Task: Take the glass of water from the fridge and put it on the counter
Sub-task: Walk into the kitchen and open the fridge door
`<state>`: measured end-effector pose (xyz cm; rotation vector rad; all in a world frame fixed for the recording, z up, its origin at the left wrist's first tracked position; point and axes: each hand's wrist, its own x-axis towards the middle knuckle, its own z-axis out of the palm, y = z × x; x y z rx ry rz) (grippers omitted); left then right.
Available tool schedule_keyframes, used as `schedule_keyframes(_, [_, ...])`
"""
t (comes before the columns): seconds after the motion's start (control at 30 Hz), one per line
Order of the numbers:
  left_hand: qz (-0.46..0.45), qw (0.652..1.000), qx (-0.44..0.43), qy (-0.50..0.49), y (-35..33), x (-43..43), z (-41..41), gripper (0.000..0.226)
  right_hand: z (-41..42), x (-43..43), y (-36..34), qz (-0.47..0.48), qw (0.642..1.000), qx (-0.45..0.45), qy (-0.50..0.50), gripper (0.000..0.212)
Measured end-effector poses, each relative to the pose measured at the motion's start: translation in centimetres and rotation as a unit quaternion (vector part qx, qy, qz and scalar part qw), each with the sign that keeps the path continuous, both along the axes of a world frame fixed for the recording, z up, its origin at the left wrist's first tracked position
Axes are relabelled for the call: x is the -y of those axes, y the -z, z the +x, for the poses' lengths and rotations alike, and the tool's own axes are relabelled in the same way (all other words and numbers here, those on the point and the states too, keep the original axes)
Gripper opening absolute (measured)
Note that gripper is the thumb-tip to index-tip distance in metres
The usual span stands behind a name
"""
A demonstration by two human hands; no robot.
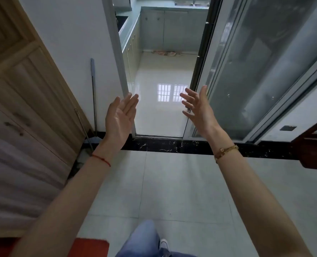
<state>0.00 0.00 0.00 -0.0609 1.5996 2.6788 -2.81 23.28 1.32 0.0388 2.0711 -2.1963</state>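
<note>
A pale tiled floor (181,182) carries a crumpled cloth (166,53) by the far cabinets (172,30).

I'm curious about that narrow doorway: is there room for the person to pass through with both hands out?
Yes. The opening between the white wall and the sliding glass door is bare, with shiny floor beyond. Both the left hand and right hand are empty. A mop crowds the left corner.
</note>
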Motion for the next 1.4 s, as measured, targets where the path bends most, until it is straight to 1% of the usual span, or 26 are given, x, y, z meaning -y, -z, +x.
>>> schedule_keyframes(0.2, [0.000, 1.000, 0.014, -0.012, 1.1, -0.1, -3.2, 0.063, -3.7, 0.5, 1.0, -0.013, 1.000, 0.023, -0.003, 0.071])
schedule_keyframes(0.43, [0.008, 1.000, 0.009, -0.022, 3.0, 0.2, -11.5, 0.061, -11.7, 0.8, 3.5, -0.018, 1.000, 0.023, -0.008, 0.071])
schedule_keyframes(0.8, [0.017, 1.000, 0.004, 0.020, 2.9, 1.7, -31.5, 0.065, -30.0, 1.9, 3.8, -0.032, 0.999, 0.028, 0.028, 0.071])
schedule_keyframes(0.97, [0.010, 0.999, 0.007, 0.038, 2.9, 2.0, -39.4, 0.071, -37.6, 2.3, 3.7, -0.039, 0.998, 0.034, 0.040, 0.071])
schedule_keyframes(1.17, [0.011, 0.999, 0.006, 0.038, 3.6, 1.8, -48.7, 0.067, -47.1, 2.2, 4.2, -0.055, 0.997, 0.038, 0.040, 0.071])
schedule_keyframes(1.4, [0.018, 1.000, 0.002, 0.023, 4.0, 0.6, -62.4, 0.064, -60.7, 1.4, 4.9, -0.070, 0.997, 0.034, 0.030, 0.069])
